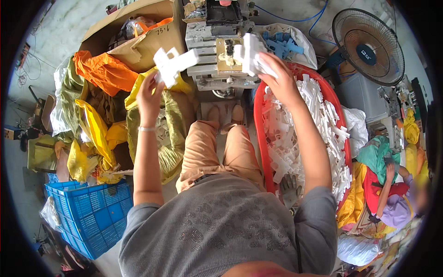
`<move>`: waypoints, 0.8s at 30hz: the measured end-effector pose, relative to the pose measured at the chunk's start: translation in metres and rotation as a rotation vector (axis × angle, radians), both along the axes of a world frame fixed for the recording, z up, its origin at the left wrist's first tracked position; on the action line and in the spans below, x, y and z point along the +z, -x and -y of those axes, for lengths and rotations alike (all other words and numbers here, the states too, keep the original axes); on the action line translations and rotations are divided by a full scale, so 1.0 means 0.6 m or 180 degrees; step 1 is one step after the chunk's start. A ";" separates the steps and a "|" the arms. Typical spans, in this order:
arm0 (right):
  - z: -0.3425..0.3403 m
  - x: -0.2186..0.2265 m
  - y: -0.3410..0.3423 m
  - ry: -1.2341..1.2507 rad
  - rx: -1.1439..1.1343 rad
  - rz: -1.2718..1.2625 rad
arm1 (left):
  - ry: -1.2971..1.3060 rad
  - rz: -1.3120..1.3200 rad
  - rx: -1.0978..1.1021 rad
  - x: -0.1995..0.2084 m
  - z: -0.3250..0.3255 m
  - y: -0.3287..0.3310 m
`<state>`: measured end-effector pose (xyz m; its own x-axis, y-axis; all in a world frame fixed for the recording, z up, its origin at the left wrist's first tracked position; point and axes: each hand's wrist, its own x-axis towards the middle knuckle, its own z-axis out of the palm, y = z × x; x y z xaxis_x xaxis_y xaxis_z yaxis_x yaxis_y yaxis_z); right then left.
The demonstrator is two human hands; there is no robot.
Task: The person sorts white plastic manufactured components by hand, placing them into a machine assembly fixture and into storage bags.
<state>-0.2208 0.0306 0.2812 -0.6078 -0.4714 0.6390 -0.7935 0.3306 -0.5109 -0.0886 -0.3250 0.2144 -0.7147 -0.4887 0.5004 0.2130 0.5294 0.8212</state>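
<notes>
1. In the upper middle of the frame, the left hand (pixel 150 98) has its thumb and fingers closed on the lower left end of a branched white part (pixel 175 65), which is tilted and slightly blurred.
2. Just right of the centre top, the right hand (pixel 279 84) has its fingers clamped on the right side of an upright white piece (pixel 251 54); whether this is one piece or several together, I cannot tell.
3. Between the two hands, at the top centre, stands a grey metal machine (pixel 203 44) with a brass-coloured plate (pixel 223 63) on its front; the right hand's piece overlaps this plate's right side in view, and I cannot tell whether they touch.
4. Right of centre, under the right forearm in view, a red tub (pixel 261 134) holds a heap of loose white pieces (pixel 318 115), with a grey glove (pixel 290 188) near its lower end.
5. Left of centre, below the left hand in view, sits an olive-green sack (pixel 171 150).
6. At the upper left are a cardboard box (pixel 159 46) and an orange cloth (pixel 105 73); a blue crate (pixel 94 221) stands at the lower left.
7. A black fan (pixel 367 53) fills the upper right, and another person in a purple top (pixel 396 210) is at the lower right.
</notes>
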 end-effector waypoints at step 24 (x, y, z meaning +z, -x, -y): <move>-0.299 -0.377 -0.132 -0.2431 -0.1442 0.2116 | -0.1298 0.2336 0.0318 -0.355 0.110 -0.268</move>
<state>-0.1418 0.2101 0.0551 -0.9375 -0.2497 -0.2424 -0.1631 0.9305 -0.3280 0.0725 -0.3907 0.0015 -0.7335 -0.6084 -0.3031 -0.4810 0.1495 0.8639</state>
